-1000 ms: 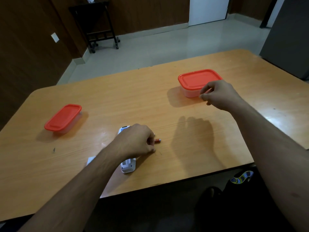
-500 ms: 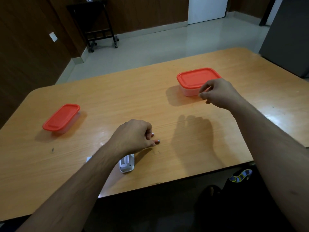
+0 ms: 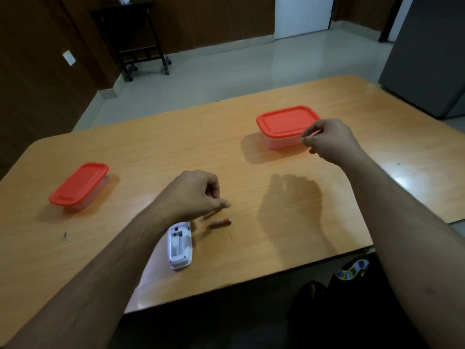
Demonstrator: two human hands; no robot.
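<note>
A white remote (image 3: 180, 245) lies back-up near the table's front edge, its battery compartment open and empty. A small reddish battery (image 3: 221, 222) lies on the wood just right of it. My left hand (image 3: 191, 197) hovers above both with fingers curled and thumb stretched forward. A blurred reddish streak shows under the thumb, and I cannot tell if it is a second battery. My right hand (image 3: 332, 142) hangs over the near right corner of a red-lidded container (image 3: 284, 122), thumb and forefinger tips together, with nothing visible between them.
A second red-lidded container (image 3: 79, 183) sits at the left of the wooden table (image 3: 151, 152). Beyond the table are a black wheeled stand (image 3: 130, 34) and a grey cabinet (image 3: 427, 59). A patterned object (image 3: 352, 270) lies on the floor under the front edge.
My left hand has lifted off the table and drawn back a little, uncovering the whole battery and the remote's open compartment. My right hand has hardly moved.
</note>
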